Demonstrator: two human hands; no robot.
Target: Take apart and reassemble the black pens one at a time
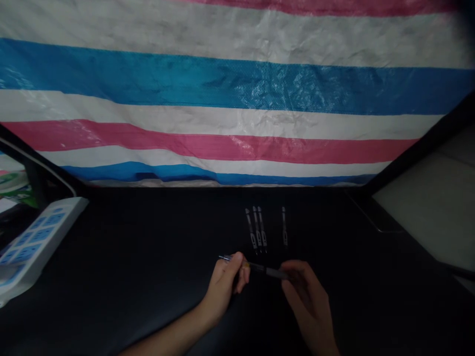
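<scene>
A slim dark pen (257,267) stretches between my two hands, tilted slightly down to the right. My left hand (227,274) pinches it near its left end, where a bluish tip sticks out past the thumb. The fingers of my right hand (306,291) are closed on its greyish right end. Just beyond the hands, three similar pens (259,230) lie close together on the black surface. A single pen (284,227) lies apart, to their right. The dim light hides the finer details of the pens.
A white power strip (70,212) with blue sockets lies at the left edge of the black table (148,237). Behind it hangs a striped plastic sheet (222,84). Dark frame bars slope at both sides, and a green item (22,190) shows at far left.
</scene>
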